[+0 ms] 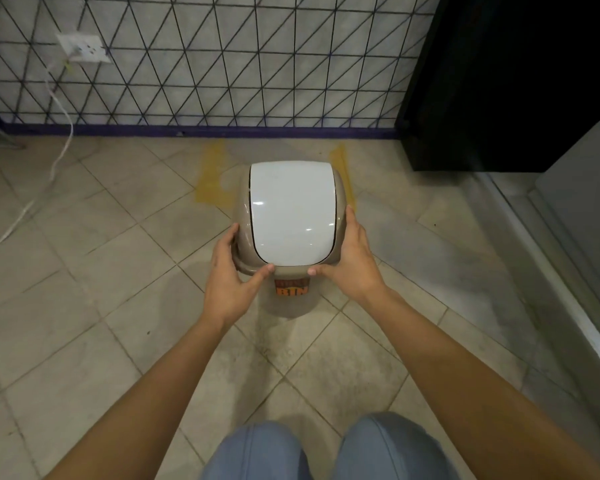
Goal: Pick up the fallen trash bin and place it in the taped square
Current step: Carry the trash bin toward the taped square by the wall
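The trash bin stands upright in the middle of the view, beige with a white swing lid and an orange label on its front. My left hand grips the rim on its left side and my right hand grips the rim on its right. Yellow tape marking the square shows on the tiled floor beside and behind the bin, near the wall. The bin covers most of the square, and whether it rests on the floor cannot be told.
A wall with a black triangular grid runs close behind the bin. A socket with a white cable trailing over the floor is at the left. A black cabinet stands at the right, with a metal threshold below it.
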Tool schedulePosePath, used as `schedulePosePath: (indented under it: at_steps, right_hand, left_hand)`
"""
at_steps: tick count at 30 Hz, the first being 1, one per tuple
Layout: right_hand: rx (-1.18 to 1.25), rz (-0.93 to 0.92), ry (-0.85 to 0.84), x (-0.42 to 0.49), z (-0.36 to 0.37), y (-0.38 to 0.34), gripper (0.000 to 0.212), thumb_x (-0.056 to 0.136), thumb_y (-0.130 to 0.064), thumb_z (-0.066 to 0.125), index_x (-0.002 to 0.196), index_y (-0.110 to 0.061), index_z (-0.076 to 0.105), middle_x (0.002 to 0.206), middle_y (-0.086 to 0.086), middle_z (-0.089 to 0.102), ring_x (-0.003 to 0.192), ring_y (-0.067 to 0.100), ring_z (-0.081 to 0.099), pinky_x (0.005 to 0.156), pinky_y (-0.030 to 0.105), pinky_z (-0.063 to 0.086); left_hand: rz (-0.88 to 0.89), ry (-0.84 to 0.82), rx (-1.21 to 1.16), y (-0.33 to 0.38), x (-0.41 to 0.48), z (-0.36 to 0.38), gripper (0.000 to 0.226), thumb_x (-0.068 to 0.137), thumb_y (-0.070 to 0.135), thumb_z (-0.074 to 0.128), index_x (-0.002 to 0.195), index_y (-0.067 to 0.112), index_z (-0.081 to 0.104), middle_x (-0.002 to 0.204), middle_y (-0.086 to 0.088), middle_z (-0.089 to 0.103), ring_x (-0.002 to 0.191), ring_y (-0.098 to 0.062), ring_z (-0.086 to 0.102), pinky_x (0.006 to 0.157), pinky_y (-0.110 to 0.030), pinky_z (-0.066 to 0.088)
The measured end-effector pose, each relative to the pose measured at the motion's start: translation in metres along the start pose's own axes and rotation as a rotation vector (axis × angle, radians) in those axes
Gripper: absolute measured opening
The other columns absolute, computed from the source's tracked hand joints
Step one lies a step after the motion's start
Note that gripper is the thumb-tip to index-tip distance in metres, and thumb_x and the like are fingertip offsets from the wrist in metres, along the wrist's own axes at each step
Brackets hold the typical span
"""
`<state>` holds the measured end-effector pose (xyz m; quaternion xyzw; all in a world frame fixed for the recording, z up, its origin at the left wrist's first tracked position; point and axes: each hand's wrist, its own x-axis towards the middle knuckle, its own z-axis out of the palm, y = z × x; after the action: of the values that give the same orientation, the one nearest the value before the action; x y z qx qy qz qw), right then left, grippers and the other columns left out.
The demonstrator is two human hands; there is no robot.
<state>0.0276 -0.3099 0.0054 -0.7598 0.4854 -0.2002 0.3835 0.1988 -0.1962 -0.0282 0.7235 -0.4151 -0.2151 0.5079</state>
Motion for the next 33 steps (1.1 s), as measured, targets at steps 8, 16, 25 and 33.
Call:
schedulePosePath:
  at_steps: [8, 16, 25, 33]
  right_hand:
    - [0.044, 0.012, 0.019, 0.014, 0.002, -0.004, 0.128, 0.060, -0.019, 0.087, 0.149, -0.026, -0.005, 0.153, 0.006, 0.021, 0.143, 0.022, 0.018, 0.114, 0.043, 0.024]
    - [0.063, 0.021, 0.003, 0.039, 0.005, -0.006, 0.129, 0.060, -0.018, 0.087, 0.149, -0.025, -0.006, 0.151, 0.009, 0.022, 0.142, 0.022, 0.019, 0.111, 0.036, 0.023]
    - [0.087, 0.001, -0.013, 0.074, 0.015, -0.012, 0.128, 0.061, -0.020, 0.087, 0.149, -0.027, -0.005, 0.152, 0.006, 0.021, 0.141, 0.020, 0.022, 0.109, 0.031, 0.023]
    - [0.089, 0.005, -0.018, 0.103, 0.028, -0.028, 0.127, 0.062, -0.019, 0.086, 0.149, -0.027, -0.006, 0.153, 0.003, 0.021, 0.141, 0.018, 0.021, 0.108, 0.031, 0.023]
  left_hand:
    - [-0.047, -0.024, -0.070, 0.007, 0.017, 0.002, 0.089, 0.073, 0.020, 0.078, 0.144, 0.022, 0.023, 0.143, 0.010, 0.034, 0.128, -0.001, 0.034, 0.108, -0.036, 0.036]
    - [-0.160, -0.050, -0.127, 0.004, 0.045, 0.004, 0.096, 0.072, 0.014, 0.078, 0.146, 0.018, 0.017, 0.144, 0.010, 0.029, 0.135, -0.013, 0.033, 0.105, -0.028, 0.036]
    - [-0.140, -0.060, -0.128, -0.014, 0.077, -0.004, 0.094, 0.071, 0.030, 0.078, 0.145, 0.017, 0.022, 0.145, 0.002, 0.033, 0.131, -0.012, 0.036, 0.106, -0.040, 0.040]
    - [-0.172, -0.073, -0.183, -0.025, 0.109, -0.017, 0.091, 0.073, 0.030, 0.076, 0.144, 0.021, 0.019, 0.139, 0.010, 0.036, 0.127, -0.008, 0.038, 0.095, -0.016, 0.038]
